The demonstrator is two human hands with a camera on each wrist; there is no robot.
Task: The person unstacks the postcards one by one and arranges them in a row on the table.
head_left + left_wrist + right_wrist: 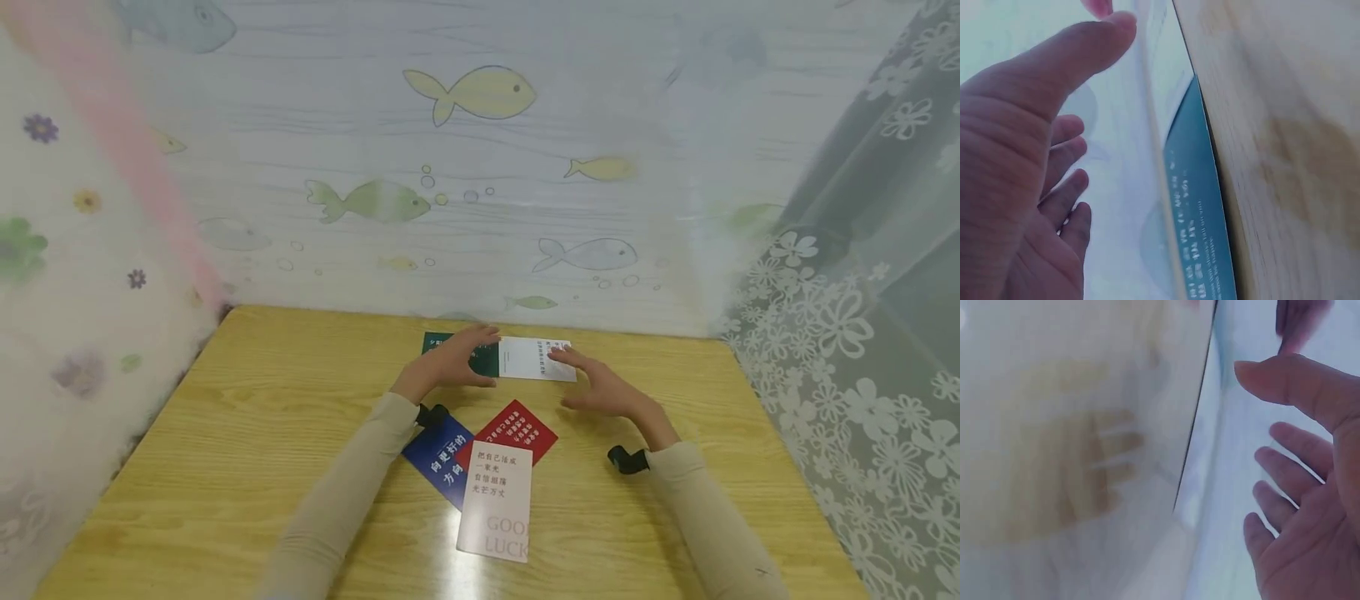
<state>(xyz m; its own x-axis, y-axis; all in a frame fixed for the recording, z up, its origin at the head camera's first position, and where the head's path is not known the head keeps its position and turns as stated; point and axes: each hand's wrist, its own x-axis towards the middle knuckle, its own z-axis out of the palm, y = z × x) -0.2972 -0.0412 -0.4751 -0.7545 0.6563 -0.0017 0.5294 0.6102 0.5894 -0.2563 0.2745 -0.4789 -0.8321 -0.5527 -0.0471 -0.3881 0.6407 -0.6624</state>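
Note:
In the head view, a dark green card [486,363] and a white card [521,360] lie side by side near the table's far edge. Above the green card is my left hand [450,360], fingers relaxed and holding nothing; it hides part of that card. My right hand [606,388] hovers by the white card's right end with its fingers spread and nothing held. Closer to me, a blue card [437,467], a red card [528,433] and a pale pink card [495,500] overlap, the pink one on top. The left wrist view shows the green card [1196,150] overlapping the white one's edge.
The wood-grain table [300,392] meets a fish-print covering [480,200] at the back. A floral lace curtain [840,333] hangs along the right side, and a flower-patterned covering [82,317] borders the left. Black wrist-worn devices [628,460] sit at both cuffs.

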